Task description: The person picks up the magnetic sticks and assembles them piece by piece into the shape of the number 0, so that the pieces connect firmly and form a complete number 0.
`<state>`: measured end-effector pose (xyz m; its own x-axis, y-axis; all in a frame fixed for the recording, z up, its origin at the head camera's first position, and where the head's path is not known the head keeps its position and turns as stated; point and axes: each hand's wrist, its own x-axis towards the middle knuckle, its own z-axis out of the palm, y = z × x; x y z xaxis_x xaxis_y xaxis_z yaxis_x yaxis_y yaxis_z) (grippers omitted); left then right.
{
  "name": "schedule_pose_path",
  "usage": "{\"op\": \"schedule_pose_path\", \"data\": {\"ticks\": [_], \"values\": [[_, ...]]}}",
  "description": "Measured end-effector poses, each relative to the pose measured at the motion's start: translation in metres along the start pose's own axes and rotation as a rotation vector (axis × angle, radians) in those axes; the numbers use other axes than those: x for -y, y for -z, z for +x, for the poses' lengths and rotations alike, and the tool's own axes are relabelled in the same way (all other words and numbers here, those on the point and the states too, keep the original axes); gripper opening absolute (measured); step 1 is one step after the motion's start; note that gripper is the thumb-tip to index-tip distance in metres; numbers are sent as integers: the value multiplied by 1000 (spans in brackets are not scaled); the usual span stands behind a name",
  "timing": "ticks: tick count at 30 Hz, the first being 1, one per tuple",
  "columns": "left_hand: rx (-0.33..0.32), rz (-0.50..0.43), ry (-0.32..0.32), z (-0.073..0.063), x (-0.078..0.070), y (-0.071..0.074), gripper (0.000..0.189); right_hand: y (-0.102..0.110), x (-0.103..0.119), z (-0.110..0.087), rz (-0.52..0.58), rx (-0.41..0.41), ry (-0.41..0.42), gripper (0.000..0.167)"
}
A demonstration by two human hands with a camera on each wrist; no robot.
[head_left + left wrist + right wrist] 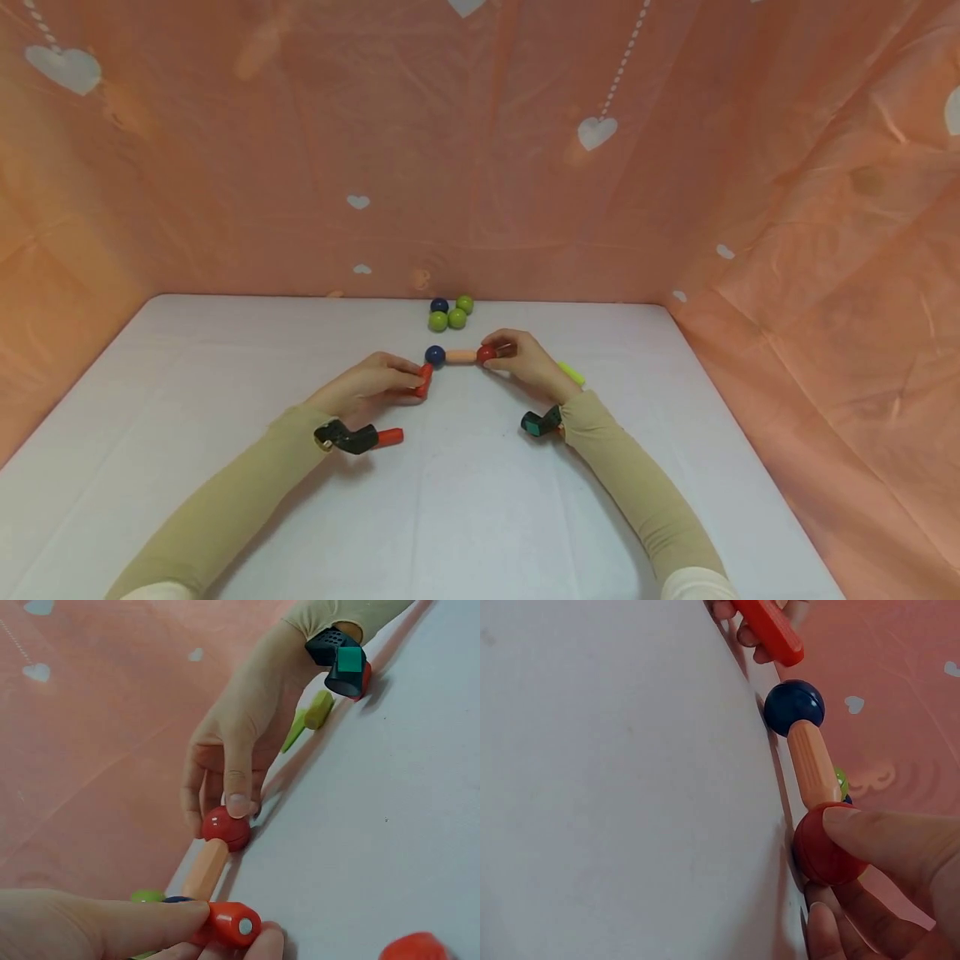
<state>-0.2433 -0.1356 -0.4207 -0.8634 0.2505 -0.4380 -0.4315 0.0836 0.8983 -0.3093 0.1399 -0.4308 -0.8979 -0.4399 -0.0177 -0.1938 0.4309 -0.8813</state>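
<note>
My right hand [517, 357] pinches a red ball [826, 851] between thumb and fingers. Joined to that ball is a peach rod [812, 761], with a dark blue ball [793, 707] on its far end; the three form a straight line low over the white table. On the other side, my left hand [382, 377] holds a red rod [424, 380] by thumb and fingers. A silver dot shows on the rod's end in the left wrist view. The red rod's tip stands close to the blue ball, with a small gap in the right wrist view.
Several green balls [438, 322] and another dark blue ball [439, 306] cluster near the table's back edge. A second red rod [390, 437] lies by the left wrist. Beyond the right wrist is a yellow-green rod [572, 373]. Patterned pink cloth [480, 167] hangs behind the table.
</note>
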Motion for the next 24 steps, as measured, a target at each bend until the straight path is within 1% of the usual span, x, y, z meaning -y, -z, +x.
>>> {"op": "schedule_pose_path", "data": {"ticks": [1, 2, 4, 8, 10, 14, 17, 20, 22, 24], "values": [[3, -21, 0, 1, 0, -1, 45, 0, 0, 0, 2, 0, -4, 32], [6, -68, 3, 2, 1, -3, 46, -1, 0, 0, 3, -1, -10, 31], [4, -113, 11, 2, 0, -5, 46, -1, 1, 0, 4, -2, -19, 31], [26, -163, 7, 3, -1, -8, 40, -1, 2, 0, 5, -3, -41, 32], [36, -156, -5, 4, -2, -9, 36, -1, 2, -1, 2, -2, -48, 33], [35, -141, -4, 8, -4, -9, 29, 0, 3, -1, 4, 4, -56, 33], [43, -100, -4, 12, -4, -8, 29, 0, 3, -2, 9, 6, -59, 34], [48, -38, -6, 15, -5, -5, 29, 0, 2, -1, 7, 3, -61, 33], [49, -18, 0, 17, -5, -3, 30, 0, 2, -1, 8, 1, -62, 33], [58, -24, 4, 18, -5, 0, 30, 0, 1, -1, 13, 2, -62, 32]]}}
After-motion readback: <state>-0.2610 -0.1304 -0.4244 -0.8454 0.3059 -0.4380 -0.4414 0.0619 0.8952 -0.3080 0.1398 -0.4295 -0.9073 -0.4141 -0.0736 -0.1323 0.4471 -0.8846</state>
